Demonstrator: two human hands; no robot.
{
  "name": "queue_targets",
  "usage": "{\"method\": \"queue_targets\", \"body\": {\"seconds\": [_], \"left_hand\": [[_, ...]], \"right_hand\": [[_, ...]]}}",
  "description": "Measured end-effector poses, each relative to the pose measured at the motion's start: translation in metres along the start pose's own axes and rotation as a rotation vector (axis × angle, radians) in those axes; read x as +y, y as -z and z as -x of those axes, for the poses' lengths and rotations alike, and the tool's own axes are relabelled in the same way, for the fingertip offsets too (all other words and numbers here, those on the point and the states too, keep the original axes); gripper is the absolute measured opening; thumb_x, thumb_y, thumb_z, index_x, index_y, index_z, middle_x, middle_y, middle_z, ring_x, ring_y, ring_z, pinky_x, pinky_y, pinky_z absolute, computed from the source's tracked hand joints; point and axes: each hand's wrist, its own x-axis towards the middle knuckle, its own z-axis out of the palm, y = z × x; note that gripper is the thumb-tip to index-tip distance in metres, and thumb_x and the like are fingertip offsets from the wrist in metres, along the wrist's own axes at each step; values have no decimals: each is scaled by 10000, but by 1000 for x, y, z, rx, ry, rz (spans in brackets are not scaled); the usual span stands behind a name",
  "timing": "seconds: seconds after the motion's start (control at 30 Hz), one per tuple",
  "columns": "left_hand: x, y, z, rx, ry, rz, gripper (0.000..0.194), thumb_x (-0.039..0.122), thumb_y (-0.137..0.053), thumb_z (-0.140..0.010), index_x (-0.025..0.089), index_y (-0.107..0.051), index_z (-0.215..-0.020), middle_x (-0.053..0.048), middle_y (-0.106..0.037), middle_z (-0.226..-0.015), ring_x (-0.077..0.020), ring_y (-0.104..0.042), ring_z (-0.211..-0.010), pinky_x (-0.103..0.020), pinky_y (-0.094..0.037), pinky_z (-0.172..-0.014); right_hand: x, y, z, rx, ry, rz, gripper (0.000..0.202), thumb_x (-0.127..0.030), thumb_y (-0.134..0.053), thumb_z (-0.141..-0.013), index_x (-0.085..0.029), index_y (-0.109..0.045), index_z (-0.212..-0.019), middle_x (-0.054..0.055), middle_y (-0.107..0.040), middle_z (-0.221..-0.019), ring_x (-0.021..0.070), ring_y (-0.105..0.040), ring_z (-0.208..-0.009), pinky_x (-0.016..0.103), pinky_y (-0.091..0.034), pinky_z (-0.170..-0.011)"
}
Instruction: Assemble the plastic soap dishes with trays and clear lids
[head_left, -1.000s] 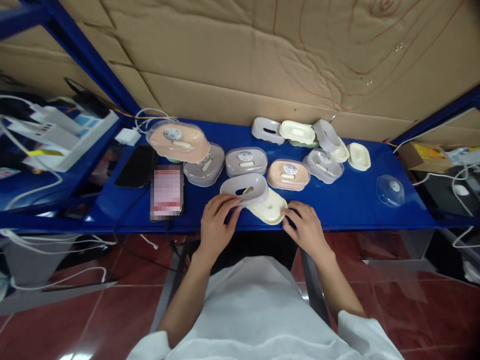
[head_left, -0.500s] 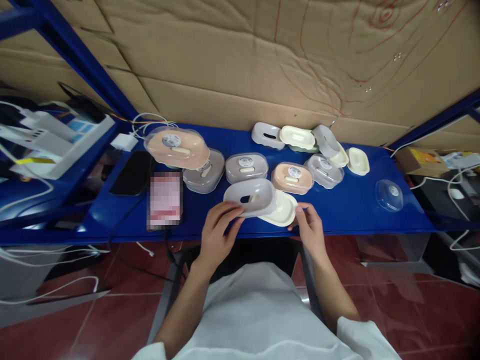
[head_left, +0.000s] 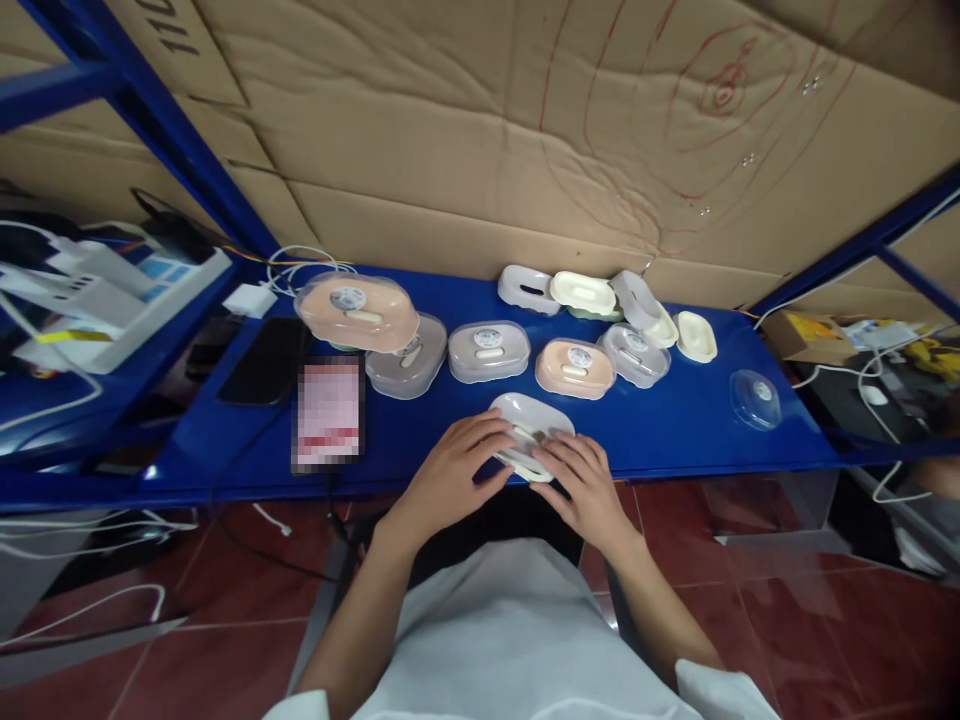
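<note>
At the front edge of the blue table, both my hands are on a grey oval soap dish (head_left: pixel 531 411) with a cream base showing beneath it. My left hand (head_left: pixel 459 465) grips its left side, fingers over the rim and thumb at the near edge. From the right, my right hand (head_left: pixel 583 485) lays its fingers over the dish and holds its near right edge. Just beyond stand a peach soap dish (head_left: pixel 576 377) and a grey soap dish (head_left: pixel 488 362), each under a clear labelled lid. The dish's middle is partly covered by my fingers.
More lidded dishes, including a raised peach one (head_left: pixel 360 318), stand to the left. Loose grey trays (head_left: pixel 527 296) and a cream base (head_left: pixel 697 338) lie at the back right. A clear lid (head_left: pixel 755 398) rests far right; a black phone (head_left: pixel 262 372) lies left.
The grey tray has come over the cream base, and the two are now stacked together. My right hand has moved left from the base's edge onto the dish. The view has shifted slightly.
</note>
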Motion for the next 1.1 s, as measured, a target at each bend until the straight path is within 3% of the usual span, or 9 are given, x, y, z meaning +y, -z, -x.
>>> {"method": "queue_targets", "body": {"seconds": [0.2, 0.33, 0.47, 0.6, 0.7, 0.8, 0.93, 1.0, 1.1], "left_hand": [[-4, -4, 12, 41, 40, -85, 183, 222, -639, -1034, 248, -706, -1202, -77, -739, -1331, -277, -623, -1396, -474, -536, -1126], [-7, -5, 16, 104, 50, -126, 149, 235, -666, -1027, 243, -710, -1169, -74, -749, -1279, -273, -645, -1333, -466, -535, -1107], [-7, -5, 17, 167, 63, -155, 139, 226, -693, -1010, 243, -716, -1146, -70, -751, -1203, -258, -665, -1230, -459, -537, -1083], [-7, -5, 16, 189, 60, -153, 131, 216, -696, -1007, 246, -722, -1132, -67, -743, -1182, -250, -666, -1209, -455, -547, -1077], [-5, -4, 16, 195, 69, -132, 144, 224, -694, -1007, 254, -734, -1143, -98, -674, -1351, -278, -619, -1329, -487, -544, -1119], [-4, -3, 16, 190, 96, -90, 141, 239, -682, -1013, 264, -742, -1138, -111, -525, -1557, -325, -502, -1494, -543, -506, -1192], [-5, -1, 16, 143, 160, 8, 225, 265, -673, -1021, 284, -696, -1244, -96, -497, -1594, -301, -507, -1505, -526, -494, -1225], [-6, 0, 16, 123, 214, 51, 351, 279, -693, -1009, 304, -642, -1355, -95, -496, -1599, -281, -555, -1462, -495, -512, -1213], [-8, 1, 16, 87, 271, 99, 548, 275, -708, -998, 341, -526, -1510, -94, -497, -1604, -268, -560, -1462, -479, -497, -1227]], "right_hand": [[-8, -5, -9, -37, 74, -35, 528, -168, -537, -1081, -311, -517, -1590, 56, -688, -1481, 238, -571, -1465, 515, -395, -1253], [37, 14, -17, -10, 21, 10, 465, -258, -485, -1103, -300, -554, -1562, 70, -629, -1554, 247, -526, -1508, 514, -397, -1266], [133, 57, -2, 222, -427, 332, 486, -371, -463, -1089, -211, -583, -1532, 184, -532, -1620, 340, -471, -1536, 603, -396, -1234], [217, 98, 43, 330, -1121, 597, 818, -631, -623, -964, -121, -494, -1591, 305, -261, -1733, 566, -221, -1594, 852, -202, -1181], [245, 116, 75, 377, -1360, 549, 850, -717, -662, -892, -161, -553, -1526, 311, -457, -1596, 559, -498, -1414, 790, -373, -1113], [238, 116, 91, 462, -1225, 508, 758, -737, -652, -879, -162, -650, -1374, 285, -587, -1424, 481, -639, -1236, 661, -514, -1028], [171, 84, 84, 632, -799, 276, 682, -626, -536, -1012, -137, -549, -1488, 250, -605, -1402, 406, -619, -1317, 606, -535, -1077], [123, 61, 67, 519, -551, 131, 611, -531, -511, -1060, -203, -483, -1575, 220, -546, -1514, 380, -560, -1417, 618, -500, -1142], [61, 33, 29, 163, -221, -71, 520, -391, -534, -1083, -300, -496, -1593, 146, -480, -1626, 356, -435, -1554, 624, -420, -1244]]}}
